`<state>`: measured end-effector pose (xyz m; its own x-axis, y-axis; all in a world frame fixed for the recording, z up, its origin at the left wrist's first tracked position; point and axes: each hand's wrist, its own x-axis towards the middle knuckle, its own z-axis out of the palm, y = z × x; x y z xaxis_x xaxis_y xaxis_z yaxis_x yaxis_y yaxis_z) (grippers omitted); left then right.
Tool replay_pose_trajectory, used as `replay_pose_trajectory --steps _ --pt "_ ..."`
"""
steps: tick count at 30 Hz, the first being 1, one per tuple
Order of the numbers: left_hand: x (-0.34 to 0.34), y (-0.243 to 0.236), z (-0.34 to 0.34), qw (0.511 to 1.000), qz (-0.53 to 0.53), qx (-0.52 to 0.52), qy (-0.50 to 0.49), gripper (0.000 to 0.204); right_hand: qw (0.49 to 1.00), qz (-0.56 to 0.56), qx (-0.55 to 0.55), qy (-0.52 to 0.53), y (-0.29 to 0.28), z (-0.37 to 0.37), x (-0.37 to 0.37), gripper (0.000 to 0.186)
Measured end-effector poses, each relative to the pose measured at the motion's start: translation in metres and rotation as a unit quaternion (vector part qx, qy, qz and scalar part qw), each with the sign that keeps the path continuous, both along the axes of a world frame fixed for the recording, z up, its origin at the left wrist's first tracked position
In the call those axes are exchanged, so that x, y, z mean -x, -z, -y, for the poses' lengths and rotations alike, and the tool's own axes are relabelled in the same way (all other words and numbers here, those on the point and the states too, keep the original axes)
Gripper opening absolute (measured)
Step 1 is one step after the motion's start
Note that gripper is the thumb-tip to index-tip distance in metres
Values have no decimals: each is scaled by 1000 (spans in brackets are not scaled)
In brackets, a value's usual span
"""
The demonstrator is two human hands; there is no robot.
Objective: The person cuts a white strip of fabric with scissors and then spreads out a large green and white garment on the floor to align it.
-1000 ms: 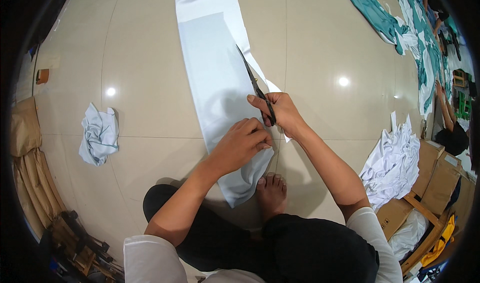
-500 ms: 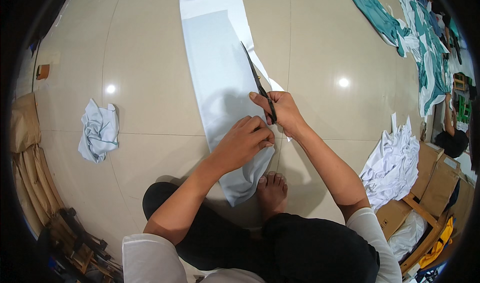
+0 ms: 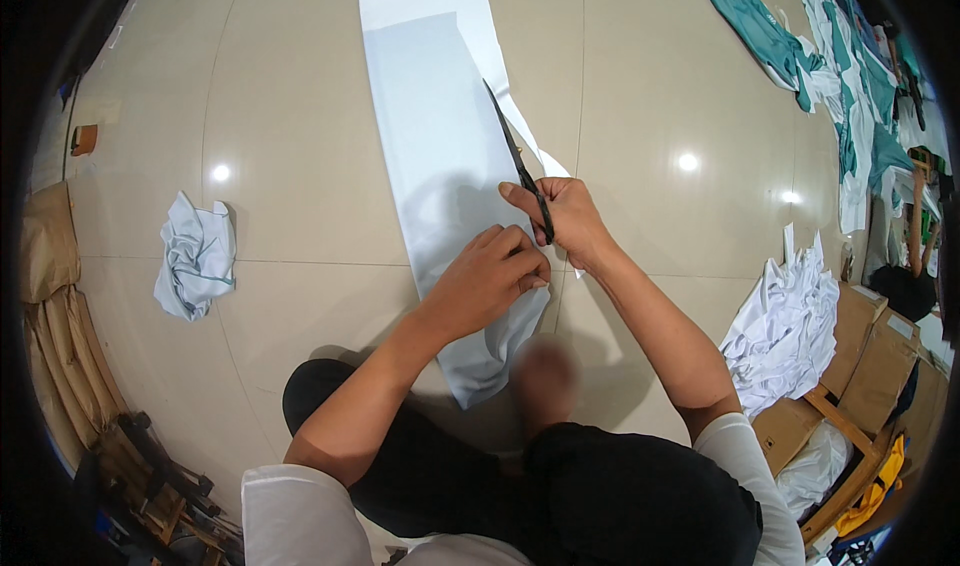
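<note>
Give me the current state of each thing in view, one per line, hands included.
Scissors: gripped, blades lying along the strip's right edge.
Pale blue fabric strip: flat on the floor, near end rumpled.
Right hand: closed on the scissors' handles.
Left hand: pressing the strip down.
Crumpled cloth: bunched, lying loose on the floor to the left.
White fabric pile: heaped beside cardboard boxes.

Both bare forearms reaching forward from short white sleeves, converging ahead of the folded, black-clad legs. Left hand [image 3: 483, 281] palm down, fingers curled, pressing flat. Right hand [image 3: 567, 219] just beyond, touching the left, fingers closed in a grip, thumb extended leftward.
</note>
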<state>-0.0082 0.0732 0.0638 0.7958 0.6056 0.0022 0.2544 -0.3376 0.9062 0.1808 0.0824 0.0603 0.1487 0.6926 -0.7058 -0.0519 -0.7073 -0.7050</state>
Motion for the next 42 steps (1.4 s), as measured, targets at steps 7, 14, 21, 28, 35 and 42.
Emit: replay_pose_trajectory --steps 7,14,21,28,35,42 --pt "1 -3 -1 1000 -9 22 6 10 1000 -3 10 -6 2 3 -1 46" --pt "2 -6 -1 1000 -12 22 10 11 1000 3 25 -9 1 2 1 44" --pt "3 -4 -1 1000 -2 28 4 11 999 -13 34 -3 2 13 -3 44" --pt "3 -3 -1 1000 -5 24 12 10 1000 3 19 -12 -1 -7 2 45" --pt "3 -4 -2 1000 5 28 11 10 1000 -1 2 8 1 -25 6 48" --pt "4 -4 -1 999 -7 28 15 11 1000 17 13 5 -2 -29 8 47"
